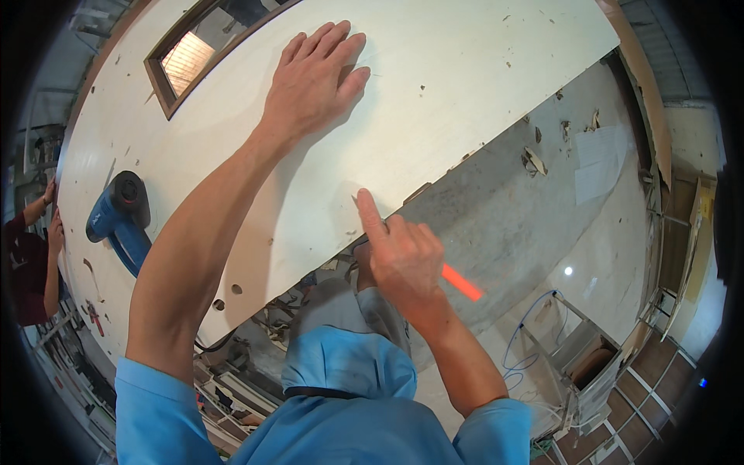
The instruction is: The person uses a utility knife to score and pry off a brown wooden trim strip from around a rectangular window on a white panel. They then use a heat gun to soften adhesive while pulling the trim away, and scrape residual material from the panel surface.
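Note:
My left hand (pixel 314 85) lies flat on a large white panel (pixel 449 70), fingers stretched out and holding nothing. Nearer to me, at the panel's edge, my right hand (pixel 404 260) is closed around a utility knife with an orange handle (pixel 463 282). Its index finger stretches forward along the tool, and a small pointed tip shows beside the fingertip, close to the white surface. The rest of the knife is hidden inside the fist. Small chips and dark nicks mark the panel's near edge.
A blue heat gun (pixel 124 221) rests on the panel at left, near a dark-framed window opening (pixel 160 85). Another person's hands (pixel 54 221) touch the far left edge. Scraps (pixel 533 161) and a white sheet (pixel 598 163) lie on the floor; a blue hose (pixel 521 349) loops beside a metal frame.

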The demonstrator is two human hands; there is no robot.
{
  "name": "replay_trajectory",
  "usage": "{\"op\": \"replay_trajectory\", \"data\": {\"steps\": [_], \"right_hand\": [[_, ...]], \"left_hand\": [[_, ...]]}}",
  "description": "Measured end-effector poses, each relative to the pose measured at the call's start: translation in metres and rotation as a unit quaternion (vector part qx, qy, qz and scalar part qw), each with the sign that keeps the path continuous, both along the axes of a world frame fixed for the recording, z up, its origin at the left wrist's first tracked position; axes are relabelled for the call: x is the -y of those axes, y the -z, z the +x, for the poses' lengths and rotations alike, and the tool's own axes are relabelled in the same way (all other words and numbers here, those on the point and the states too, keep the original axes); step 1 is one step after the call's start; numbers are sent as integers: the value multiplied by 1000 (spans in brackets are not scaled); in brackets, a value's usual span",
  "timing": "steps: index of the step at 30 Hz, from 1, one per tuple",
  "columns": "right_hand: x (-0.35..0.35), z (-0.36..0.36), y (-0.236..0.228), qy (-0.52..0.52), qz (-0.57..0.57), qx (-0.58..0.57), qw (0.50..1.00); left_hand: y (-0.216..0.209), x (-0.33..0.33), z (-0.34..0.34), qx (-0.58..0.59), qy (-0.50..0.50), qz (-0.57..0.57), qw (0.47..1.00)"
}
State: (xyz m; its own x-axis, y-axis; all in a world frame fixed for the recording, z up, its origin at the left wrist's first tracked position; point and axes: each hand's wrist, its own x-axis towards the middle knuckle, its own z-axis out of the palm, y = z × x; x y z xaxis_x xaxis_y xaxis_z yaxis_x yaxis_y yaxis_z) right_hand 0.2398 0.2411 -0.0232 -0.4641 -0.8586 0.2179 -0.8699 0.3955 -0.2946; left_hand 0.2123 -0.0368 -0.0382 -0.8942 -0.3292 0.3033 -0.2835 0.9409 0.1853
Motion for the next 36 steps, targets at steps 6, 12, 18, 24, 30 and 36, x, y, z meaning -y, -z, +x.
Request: {"op": "replay_trajectory", "data": {"steps": [6,12,18,24,30,36], "right_hand": [[8,-93,-5,112,67,-103,986],[7,-74,5,94,30,-102,990],[7,23,-2,34,55,-15,998],[11,-56,-3,60,46,-74,994],[10,-18,3,62,49,-117,990],[18,90,-10,-9,57,-22,998]], "left_hand": [[-1,3,1,-29,10,7,1000],[6,3,-2,-35,10,-22,999],[3,3,-2,-56,5,3,998],[2,3,1,-63,6,8,998],[3,1,-2,-69,17,32,997],[3,4,-1,-74,14,14,997]]}}
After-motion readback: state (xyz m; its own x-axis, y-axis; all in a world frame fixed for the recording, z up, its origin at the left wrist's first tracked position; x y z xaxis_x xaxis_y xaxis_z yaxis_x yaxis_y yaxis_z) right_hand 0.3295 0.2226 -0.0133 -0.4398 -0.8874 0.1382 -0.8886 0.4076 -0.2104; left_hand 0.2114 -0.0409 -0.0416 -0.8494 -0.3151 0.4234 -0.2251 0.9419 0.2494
